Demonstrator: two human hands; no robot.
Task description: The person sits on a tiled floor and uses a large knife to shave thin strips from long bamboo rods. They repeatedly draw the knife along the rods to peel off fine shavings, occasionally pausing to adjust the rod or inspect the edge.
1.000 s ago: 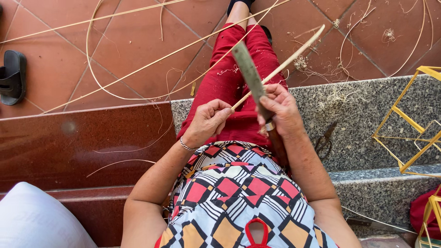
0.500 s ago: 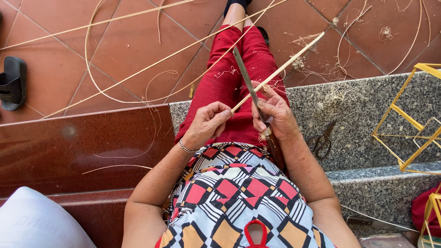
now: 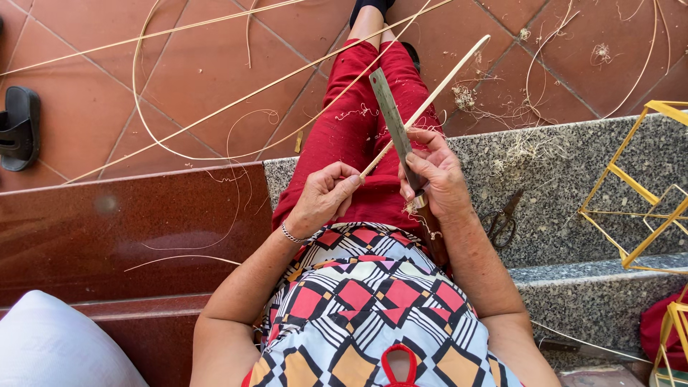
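Left hand (image 3: 326, 197) pinches the lower end of a slender, pale bamboo strip (image 3: 430, 100), which slants up to the right across red trousers (image 3: 351, 129). Right hand (image 3: 437, 179) is closed around a flat, grey-green knife blade (image 3: 390, 118), its edge laid against the strip where the two cross. Fibrous shavings (image 3: 519, 147) litter the speckled granite step (image 3: 566, 172), beside dark scissors (image 3: 502, 218) and a yellow strip frame (image 3: 631, 186).

Your clothing, seen from above.
Red trousers (image 3: 358, 122), geometric-patterned top (image 3: 358, 308), thin bracelet (image 3: 290, 235) on your left wrist, dark shoes (image 3: 369, 7).
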